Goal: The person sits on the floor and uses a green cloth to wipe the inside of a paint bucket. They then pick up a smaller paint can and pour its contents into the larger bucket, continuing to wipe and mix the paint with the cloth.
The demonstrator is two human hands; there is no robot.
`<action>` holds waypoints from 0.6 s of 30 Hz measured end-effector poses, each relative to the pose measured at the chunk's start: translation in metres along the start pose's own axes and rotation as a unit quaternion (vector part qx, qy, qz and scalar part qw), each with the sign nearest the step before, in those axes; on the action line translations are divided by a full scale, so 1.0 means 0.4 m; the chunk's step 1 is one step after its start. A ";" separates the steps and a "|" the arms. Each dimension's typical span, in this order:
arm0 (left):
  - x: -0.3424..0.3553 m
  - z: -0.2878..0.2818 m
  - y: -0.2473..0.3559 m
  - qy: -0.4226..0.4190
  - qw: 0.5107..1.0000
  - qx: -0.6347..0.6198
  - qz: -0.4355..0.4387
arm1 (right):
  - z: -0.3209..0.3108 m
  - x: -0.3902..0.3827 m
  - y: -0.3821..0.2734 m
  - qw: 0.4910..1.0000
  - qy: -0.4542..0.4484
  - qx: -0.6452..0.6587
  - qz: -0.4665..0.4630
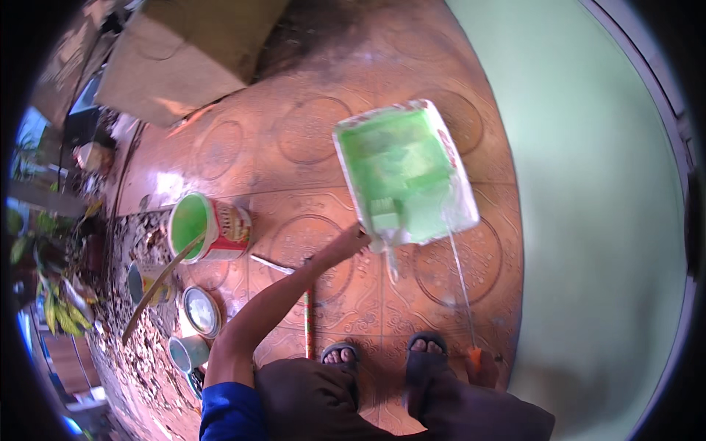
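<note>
Paint tray (460,184) w/ its white, smeared rim is just up & right of mid-view, approx 1 o'clock, over the floor tiles (312,132); green paint (393,147) coats the inside. Brush (384,218) lies at the tray's 7 o'clock corner, bristles inside pointing to 12, handle end sticking out past the near edge. My L hand (359,239) is at that same corner, fingers by the rim; blurry, so can't tell how far they're closed or if they've got hold of it. My R hand (483,373), down at 5 o'clock from tray, is wrapped round an orange handle (475,359); its thin shaft (460,275) runs up to the tray's 5 o'clock corner, far end can't be made out. Green wall (596,220) at 3. Sandals (340,351) at 6, red pole (309,327) at 7. Btwn 8 & 9: white-and-red bucket (229,231), green inside, w/ curved stick (163,275) leaning in. Big box (184,51) at 10.
</note>
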State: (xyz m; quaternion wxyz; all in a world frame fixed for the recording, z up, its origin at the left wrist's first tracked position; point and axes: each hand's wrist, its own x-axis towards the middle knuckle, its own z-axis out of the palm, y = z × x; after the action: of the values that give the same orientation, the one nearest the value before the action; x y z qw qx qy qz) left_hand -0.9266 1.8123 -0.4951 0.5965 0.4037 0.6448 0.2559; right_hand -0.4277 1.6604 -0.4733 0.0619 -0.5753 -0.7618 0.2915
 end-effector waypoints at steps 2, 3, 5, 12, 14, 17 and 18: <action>-0.029 0.001 0.046 -0.024 0.997 0.033 -0.066 | 0.004 0.021 0.008 1.000 0.019 -0.002 -0.012; -0.052 -0.005 0.052 -0.036 0.995 0.061 -0.067 | 0.003 0.029 0.011 1.000 0.025 0.005 -0.011; -0.092 0.000 0.023 0.037 0.930 0.366 0.017 | 0.004 0.042 0.015 0.999 0.032 0.017 -0.008; -0.440 -0.064 -0.083 0.218 0.968 -0.059 0.109 | -0.015 0.106 0.042 0.994 0.097 0.057 -0.009; -0.527 -0.098 -0.195 0.335 0.921 -0.186 0.073 | -0.027 0.129 0.033 0.989 0.116 0.086 -0.019; -0.622 -0.171 -0.316 0.482 0.819 -0.305 0.056 | -0.051 0.182 0.020 0.979 0.144 0.134 -0.052; -0.643 -0.205 -0.359 0.522 0.780 -0.330 0.106 | -0.056 0.199 0.010 0.975 0.145 0.151 -0.067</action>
State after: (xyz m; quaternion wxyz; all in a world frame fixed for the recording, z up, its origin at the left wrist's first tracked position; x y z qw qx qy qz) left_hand -1.0471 1.5342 -0.4541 0.2347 0.0526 0.6870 0.6857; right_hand -0.4411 1.7420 -0.4760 0.2776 -0.5427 -0.7288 0.3118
